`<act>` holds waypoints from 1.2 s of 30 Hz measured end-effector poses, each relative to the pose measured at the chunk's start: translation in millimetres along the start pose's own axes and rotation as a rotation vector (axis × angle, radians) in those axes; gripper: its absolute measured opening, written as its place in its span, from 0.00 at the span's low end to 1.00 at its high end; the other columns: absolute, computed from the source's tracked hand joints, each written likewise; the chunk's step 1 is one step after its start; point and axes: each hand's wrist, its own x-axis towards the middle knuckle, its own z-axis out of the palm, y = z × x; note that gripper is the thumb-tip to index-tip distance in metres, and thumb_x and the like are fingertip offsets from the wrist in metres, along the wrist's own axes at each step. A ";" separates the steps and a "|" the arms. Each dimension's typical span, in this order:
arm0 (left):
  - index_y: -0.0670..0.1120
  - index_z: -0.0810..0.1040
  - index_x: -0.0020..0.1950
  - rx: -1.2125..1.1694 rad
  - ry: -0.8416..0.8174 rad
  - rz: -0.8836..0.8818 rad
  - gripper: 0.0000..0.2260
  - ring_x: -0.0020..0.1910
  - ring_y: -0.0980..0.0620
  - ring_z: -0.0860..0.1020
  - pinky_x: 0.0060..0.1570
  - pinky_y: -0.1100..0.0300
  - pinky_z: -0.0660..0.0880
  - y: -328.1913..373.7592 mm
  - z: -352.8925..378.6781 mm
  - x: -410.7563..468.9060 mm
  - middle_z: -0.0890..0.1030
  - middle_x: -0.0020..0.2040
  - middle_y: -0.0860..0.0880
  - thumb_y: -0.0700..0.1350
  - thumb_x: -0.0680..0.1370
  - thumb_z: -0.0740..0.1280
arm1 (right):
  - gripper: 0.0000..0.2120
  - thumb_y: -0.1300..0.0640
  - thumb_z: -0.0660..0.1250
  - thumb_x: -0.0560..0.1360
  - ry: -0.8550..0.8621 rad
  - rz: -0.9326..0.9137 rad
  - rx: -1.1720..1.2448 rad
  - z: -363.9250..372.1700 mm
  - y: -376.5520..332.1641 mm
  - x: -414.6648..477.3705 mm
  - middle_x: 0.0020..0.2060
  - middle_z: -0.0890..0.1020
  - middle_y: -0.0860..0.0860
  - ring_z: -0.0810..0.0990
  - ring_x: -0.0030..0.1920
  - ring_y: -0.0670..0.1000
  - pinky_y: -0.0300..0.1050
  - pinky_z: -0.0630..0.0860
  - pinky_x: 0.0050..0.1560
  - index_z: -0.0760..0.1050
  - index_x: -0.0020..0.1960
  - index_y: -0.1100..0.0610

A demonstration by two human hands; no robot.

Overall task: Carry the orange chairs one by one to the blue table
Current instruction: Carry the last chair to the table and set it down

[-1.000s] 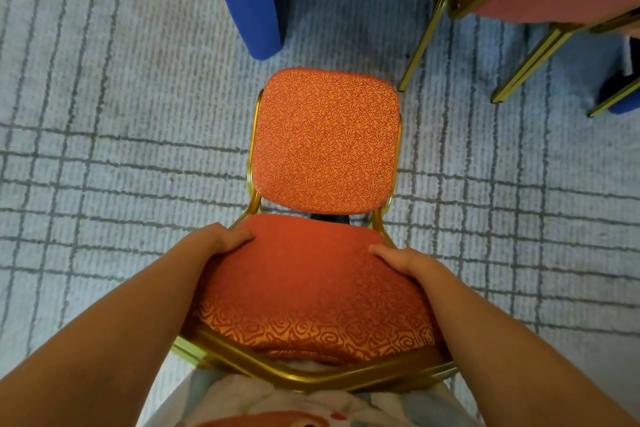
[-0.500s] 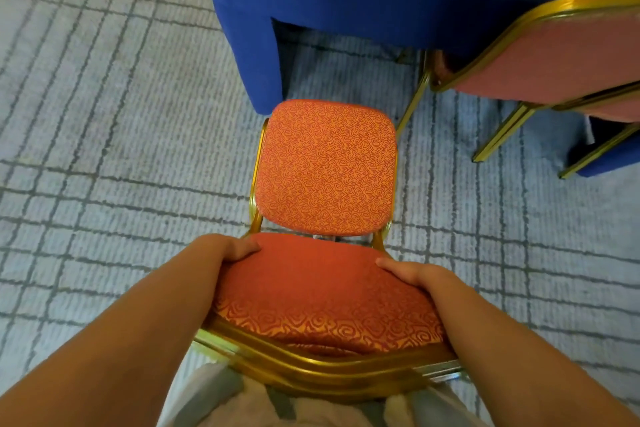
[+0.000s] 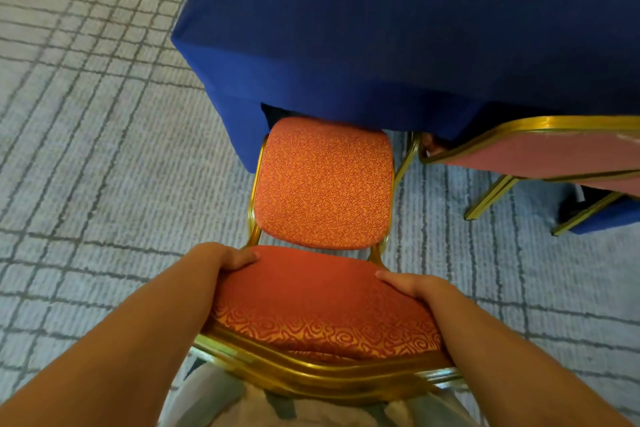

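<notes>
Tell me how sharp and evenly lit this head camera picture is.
Head view: orange chair weave crisp at centre; carpet softens toward the upper left; second chair at right edge smeared; soft even light, dark shadow under the blue table.

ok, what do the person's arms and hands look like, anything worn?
Both forearms are bare up to the frame edge: no sleeves in view. The left hand and right hand show no gloves, rings or watch. Pale patterned clothing shows below.

Ahead, blue table (image 3: 415,28) blocks; another chair (image 3: 540,152) crowds right; left carpet (image 3: 104,166) lies open.
</notes>
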 end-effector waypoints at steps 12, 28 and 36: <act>0.39 0.66 0.73 0.060 0.053 0.081 0.37 0.66 0.41 0.72 0.62 0.51 0.67 54.2 -106.6 9.0 0.71 0.69 0.40 0.67 0.78 0.51 | 0.31 0.34 0.54 0.78 0.075 -0.044 0.097 -55.8 -85.3 -0.8 0.60 0.79 0.60 0.80 0.58 0.60 0.52 0.74 0.62 0.73 0.68 0.57; 0.41 0.61 0.76 0.040 0.118 0.122 0.38 0.68 0.39 0.69 0.68 0.44 0.64 181.0 -219.2 19.4 0.68 0.72 0.40 0.68 0.77 0.54 | 0.32 0.34 0.53 0.79 0.056 -0.058 0.129 -192.0 -171.2 17.3 0.59 0.80 0.60 0.80 0.58 0.60 0.54 0.73 0.65 0.73 0.68 0.57; 0.42 0.57 0.77 0.096 0.194 0.111 0.34 0.72 0.41 0.64 0.69 0.49 0.61 247.8 -254.5 32.1 0.62 0.76 0.41 0.64 0.80 0.53 | 0.30 0.34 0.56 0.78 0.072 -0.048 0.077 -275.2 -212.2 40.8 0.49 0.81 0.57 0.81 0.51 0.57 0.50 0.75 0.57 0.74 0.67 0.56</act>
